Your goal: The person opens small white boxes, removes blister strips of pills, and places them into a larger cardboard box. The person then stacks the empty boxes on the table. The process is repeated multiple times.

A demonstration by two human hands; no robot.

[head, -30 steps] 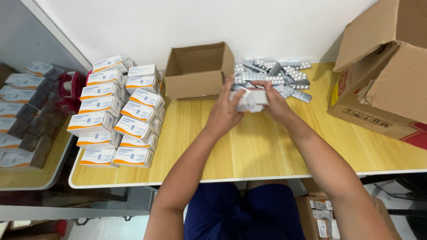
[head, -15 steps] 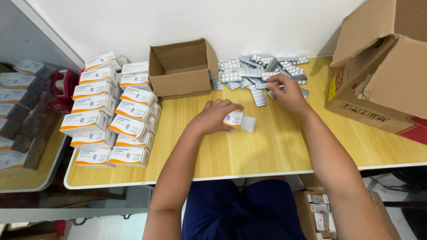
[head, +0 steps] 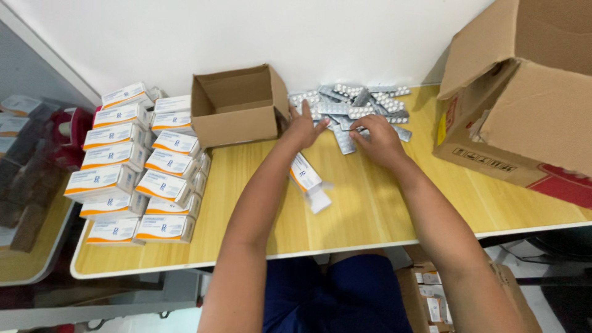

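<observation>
Both of my hands reach into a pile of silver blister strips (head: 361, 106) at the back of the wooden table (head: 370, 203). My left hand (head: 304, 126) rests on the pile's left edge, fingers spread over the strips. My right hand (head: 380, 139) presses on strips at the pile's front, fingers curled on them. A white, orange and blue medicine carton (head: 308, 180) lies on the table below my left wrist, its end flap open, touched by neither hand.
A small open cardboard box (head: 237, 108) stands left of the pile. Stacks of matching cartons (head: 132, 166) fill the table's left side. A large open cardboard box (head: 524, 92) sits at the right. Another table with dark items (head: 18, 185) is at far left.
My left hand let go of the carton, which now lies on the table, and moved up to the blister pile. My right hand stayed at the pile.
</observation>
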